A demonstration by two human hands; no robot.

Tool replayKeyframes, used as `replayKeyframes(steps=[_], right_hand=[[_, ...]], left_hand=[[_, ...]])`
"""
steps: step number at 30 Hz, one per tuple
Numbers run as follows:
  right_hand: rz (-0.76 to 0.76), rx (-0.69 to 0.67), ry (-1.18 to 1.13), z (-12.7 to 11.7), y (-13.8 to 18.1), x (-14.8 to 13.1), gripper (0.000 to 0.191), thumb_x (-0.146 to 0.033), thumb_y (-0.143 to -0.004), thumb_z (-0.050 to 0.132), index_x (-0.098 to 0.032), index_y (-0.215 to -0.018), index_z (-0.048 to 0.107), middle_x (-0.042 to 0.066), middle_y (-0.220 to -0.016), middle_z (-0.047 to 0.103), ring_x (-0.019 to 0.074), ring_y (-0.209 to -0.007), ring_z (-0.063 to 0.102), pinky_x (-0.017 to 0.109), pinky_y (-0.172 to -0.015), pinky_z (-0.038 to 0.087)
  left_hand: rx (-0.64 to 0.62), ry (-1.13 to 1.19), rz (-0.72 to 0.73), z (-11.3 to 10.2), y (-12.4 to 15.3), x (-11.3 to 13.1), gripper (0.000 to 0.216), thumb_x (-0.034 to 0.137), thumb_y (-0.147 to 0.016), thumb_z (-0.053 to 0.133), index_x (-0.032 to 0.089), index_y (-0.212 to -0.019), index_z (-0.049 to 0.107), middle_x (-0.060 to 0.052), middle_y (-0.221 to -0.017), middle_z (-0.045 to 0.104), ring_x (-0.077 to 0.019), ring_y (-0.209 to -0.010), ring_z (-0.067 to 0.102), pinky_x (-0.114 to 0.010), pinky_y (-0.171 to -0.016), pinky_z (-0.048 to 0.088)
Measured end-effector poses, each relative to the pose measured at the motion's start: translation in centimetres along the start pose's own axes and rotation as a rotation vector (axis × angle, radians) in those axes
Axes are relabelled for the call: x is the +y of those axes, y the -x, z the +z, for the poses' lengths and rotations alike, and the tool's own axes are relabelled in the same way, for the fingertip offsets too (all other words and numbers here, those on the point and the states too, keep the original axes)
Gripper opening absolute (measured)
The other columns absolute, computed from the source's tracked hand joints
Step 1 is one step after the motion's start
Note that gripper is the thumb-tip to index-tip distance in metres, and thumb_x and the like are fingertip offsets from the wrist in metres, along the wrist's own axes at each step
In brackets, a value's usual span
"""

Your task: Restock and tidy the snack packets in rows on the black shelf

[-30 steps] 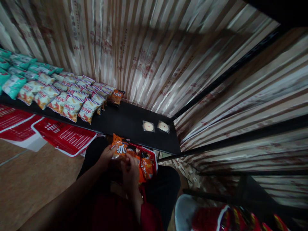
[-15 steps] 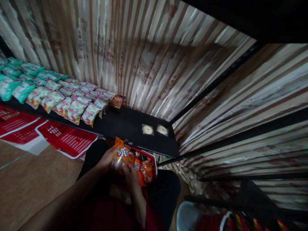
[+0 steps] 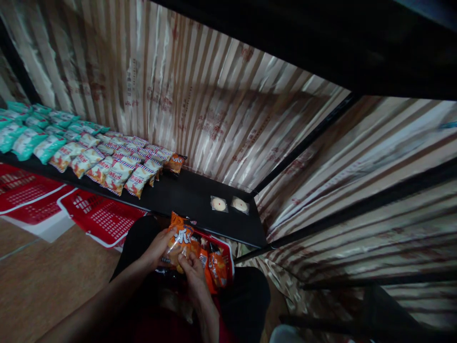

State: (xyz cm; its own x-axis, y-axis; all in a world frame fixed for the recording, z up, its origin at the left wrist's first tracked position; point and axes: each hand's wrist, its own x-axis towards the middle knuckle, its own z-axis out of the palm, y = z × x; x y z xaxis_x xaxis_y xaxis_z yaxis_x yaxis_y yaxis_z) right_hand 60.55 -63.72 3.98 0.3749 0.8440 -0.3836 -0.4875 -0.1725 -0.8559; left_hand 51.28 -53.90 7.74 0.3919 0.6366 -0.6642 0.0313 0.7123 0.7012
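Observation:
Both my hands hold an orange snack bag (image 3: 179,236) over my lap, at the near edge of a low black shelf (image 3: 185,195). My left hand (image 3: 157,247) grips the bag's left side with curled fingers. My right hand (image 3: 193,269) pinches its lower edge. More orange bags (image 3: 214,264) lie in a red basket (image 3: 227,247) just right of my hands.
Rows of white-and-orange snack bags (image 3: 117,169) and teal bags (image 3: 32,138) fill the shelf's left part. One orange bag (image 3: 175,163) ends the row, and two clear-wrapped round cakes (image 3: 228,204) lie at the right end. Red baskets (image 3: 96,216) lie on the floor at left. A striped curtain hangs behind.
The view has tilted upward, so shelf and hands sit lower in the frame. My hands have stayed on the orange bag and shifted their grip slightly.

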Motion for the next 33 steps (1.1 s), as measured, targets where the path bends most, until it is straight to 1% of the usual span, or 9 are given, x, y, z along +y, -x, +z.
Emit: replayKeyframes(steps=[5, 8, 11, 14, 18, 21, 24, 29, 33], right_hand=[[0.016, -0.013, -0.014, 0.3, -0.7, -1.1, 0.053, -0.045, -0.059, 0.083, -0.017, -0.099, 0.064, 0.006, -0.089, 0.074, 0.0209, -0.079, 0.071, 0.032, -0.077, 0.053], [0.017, -0.03, -0.02, 0.6, -1.5, -1.6, 0.052, -0.044, -0.06, 0.083, -0.017, -0.101, 0.065, 0.007, -0.094, 0.074, 0.022, -0.083, 0.07, 0.034, -0.081, 0.052], [0.015, 0.0, -0.002, 0.9, -2.5, -1.8, 0.054, -0.044, -0.058, 0.084, -0.017, -0.101, 0.066, 0.007, -0.098, 0.073, 0.0236, -0.088, 0.069, 0.035, -0.083, 0.051], [0.022, 0.043, 0.004, 1.6, -3.4, -1.9, 0.055, -0.043, -0.057, 0.084, -0.018, -0.102, 0.066, 0.007, -0.101, 0.073, 0.0245, -0.09, 0.068, 0.035, -0.082, 0.052], [-0.008, -0.009, -0.052, 2.8, -4.7, -2.1, 0.05, -0.041, -0.059, 0.083, -0.019, -0.101, 0.067, 0.006, -0.1, 0.073, 0.0231, -0.088, 0.069, 0.032, -0.08, 0.051], [-0.047, -0.018, -0.026, 3.4, -6.0, -2.5, 0.043, -0.04, -0.061, 0.081, -0.021, -0.097, 0.068, 0.003, -0.094, 0.074, 0.0202, -0.085, 0.068, 0.029, -0.078, 0.051], [-0.054, -0.013, 0.022, 3.6, -7.5, -2.9, 0.037, -0.042, -0.063, 0.08, -0.022, -0.091, 0.069, 0.002, -0.088, 0.073, 0.0178, -0.08, 0.067, 0.027, -0.075, 0.05], [-0.04, -0.011, 0.061, 4.3, -10.2, -3.7, 0.048, -0.051, -0.058, 0.082, -0.016, -0.09, 0.069, 0.005, -0.082, 0.073, 0.0169, -0.07, 0.066, 0.026, -0.068, 0.049], [-0.033, -0.015, 0.06, 4.9, -12.7, -4.6, 0.055, -0.053, -0.051, 0.084, -0.015, -0.087, 0.069, 0.005, -0.076, 0.072, 0.0154, -0.063, 0.065, 0.025, -0.062, 0.048]], left_hand=[[-0.053, 0.046, 0.065, 0.1, -0.7, 0.5, 0.055, 0.059, -0.071, 0.064, 0.022, -0.111, 0.055, -0.005, -0.092, 0.07, -0.0216, -0.065, 0.067, -0.029, -0.051, 0.05], [-0.072, 0.129, 0.151, 0.2, -1.8, 0.9, 0.06, 0.056, -0.062, 0.072, 0.019, -0.106, 0.056, -0.006, -0.089, 0.07, -0.0224, -0.072, 0.068, -0.03, -0.06, 0.052], [-0.066, 0.179, 0.243, 0.0, -3.1, 1.5, 0.062, 0.053, -0.056, 0.076, 0.015, -0.101, 0.058, -0.007, -0.086, 0.07, -0.0235, -0.079, 0.067, -0.03, -0.068, 0.052], [-0.066, 0.151, 0.281, -0.6, -4.1, 2.3, 0.059, 0.051, -0.058, 0.074, 0.014, -0.101, 0.059, -0.007, -0.086, 0.07, -0.0234, -0.079, 0.067, -0.032, -0.072, 0.051], [-0.077, 0.073, 0.333, -1.5, -5.1, 3.7, 0.051, 0.049, -0.061, 0.069, 0.013, -0.096, 0.062, -0.008, -0.085, 0.07, -0.0236, -0.079, 0.066, -0.033, -0.072, 0.051], [-0.053, 0.028, 0.389, -1.9, -6.2, 4.5, 0.045, 0.047, -0.063, 0.068, 0.014, -0.093, 0.063, -0.008, -0.087, 0.07, -0.0246, -0.083, 0.067, -0.033, -0.074, 0.051], [-0.006, 0.05, 0.425, -2.1, -7.8, 5.0, 0.047, 0.044, -0.064, 0.068, 0.014, -0.099, 0.061, -0.009, -0.092, 0.07, -0.0248, -0.088, 0.067, -0.034, -0.077, 0.052], [0.05, 0.043, 0.452, -2.3, -10.5, 5.8, 0.054, 0.044, -0.061, 0.071, 0.014, -0.103, 0.059, -0.01, -0.097, 0.07, -0.0256, -0.091, 0.066, -0.034, -0.079, 0.052], [0.082, 0.053, 0.444, -2.0, -12.5, 7.1, 0.052, 0.043, -0.067, 0.069, 0.014, -0.108, 0.057, -0.01, -0.099, 0.07, -0.024, -0.09, 0.068, -0.032, -0.077, 0.053]])
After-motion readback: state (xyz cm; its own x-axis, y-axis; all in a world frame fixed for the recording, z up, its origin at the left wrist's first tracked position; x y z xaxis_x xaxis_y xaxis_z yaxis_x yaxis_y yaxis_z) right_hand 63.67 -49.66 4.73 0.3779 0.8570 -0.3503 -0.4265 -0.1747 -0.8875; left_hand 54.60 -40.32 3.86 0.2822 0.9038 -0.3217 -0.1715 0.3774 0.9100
